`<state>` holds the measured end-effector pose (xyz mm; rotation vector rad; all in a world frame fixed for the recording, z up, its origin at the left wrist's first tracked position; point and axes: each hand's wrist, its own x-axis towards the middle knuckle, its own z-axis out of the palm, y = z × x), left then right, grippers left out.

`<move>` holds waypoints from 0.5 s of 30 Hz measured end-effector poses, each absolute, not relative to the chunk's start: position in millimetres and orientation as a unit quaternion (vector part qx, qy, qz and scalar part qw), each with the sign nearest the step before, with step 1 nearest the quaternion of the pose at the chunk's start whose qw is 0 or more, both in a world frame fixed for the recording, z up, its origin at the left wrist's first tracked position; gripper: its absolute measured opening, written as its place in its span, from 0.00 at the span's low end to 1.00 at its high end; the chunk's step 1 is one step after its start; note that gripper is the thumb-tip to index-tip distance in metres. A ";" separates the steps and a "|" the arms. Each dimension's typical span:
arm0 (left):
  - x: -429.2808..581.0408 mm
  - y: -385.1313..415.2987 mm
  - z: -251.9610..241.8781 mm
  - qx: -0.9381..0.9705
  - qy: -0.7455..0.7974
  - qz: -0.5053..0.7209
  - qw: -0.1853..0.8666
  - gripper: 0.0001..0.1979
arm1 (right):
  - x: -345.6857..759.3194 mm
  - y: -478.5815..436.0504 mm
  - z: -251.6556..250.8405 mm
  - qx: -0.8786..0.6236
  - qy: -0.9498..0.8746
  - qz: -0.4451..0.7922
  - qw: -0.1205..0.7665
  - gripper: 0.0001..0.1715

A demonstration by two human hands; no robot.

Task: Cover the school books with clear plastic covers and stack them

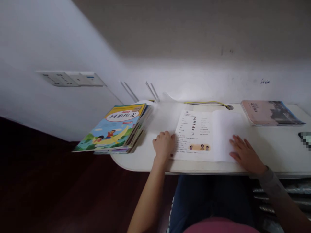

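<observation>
An open workbook [194, 136] lies on the white desk, with printed text and small pictures on one page and a pale, blank-looking sheet [221, 136] to its right. At the workbook's left edge is my left hand [163, 145], its fingers curled in; whether they grip a page edge is hidden. Just above that hand, a whitish patch [157, 118] is smeared, perhaps a page in motion. My right hand [246, 156] rests with fingers spread on the right edge of the pale sheet.
A stack of books [114, 127] overhangs the desk's left end. More books [269, 112] lie at the back right. A yellow cable [209, 102] runs along the wall into a desk hole [229, 107]. Wall sockets [73, 79] are at left. A pixelated dark object [305, 139] is at the right.
</observation>
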<state>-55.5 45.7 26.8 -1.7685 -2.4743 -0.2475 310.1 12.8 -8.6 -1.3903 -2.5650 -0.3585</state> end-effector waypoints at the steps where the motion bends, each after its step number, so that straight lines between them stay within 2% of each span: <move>1: -61.2 46.0 28.2 -0.584 -0.809 -0.061 0.023 0.20 | 299.0 14.9 -7.9 -0.464 -0.873 -0.111 0.100 0.30; 4: -68.2 46.0 31.8 -0.597 -0.801 -0.038 -0.016 0.19 | 275.7 19.7 -9.3 -0.469 -0.874 -0.087 0.092 0.32; 10: -80.8 36.5 31.0 -0.567 -0.823 -0.046 -0.005 0.19 | 258.9 17.9 -9.3 -0.489 -0.864 -0.078 0.087 0.33; 15: -68.2 33.0 18.1 -0.668 -0.698 -0.239 0.092 0.21 | 250.9 16.7 -7.8 -0.497 -0.860 -0.075 0.088 0.34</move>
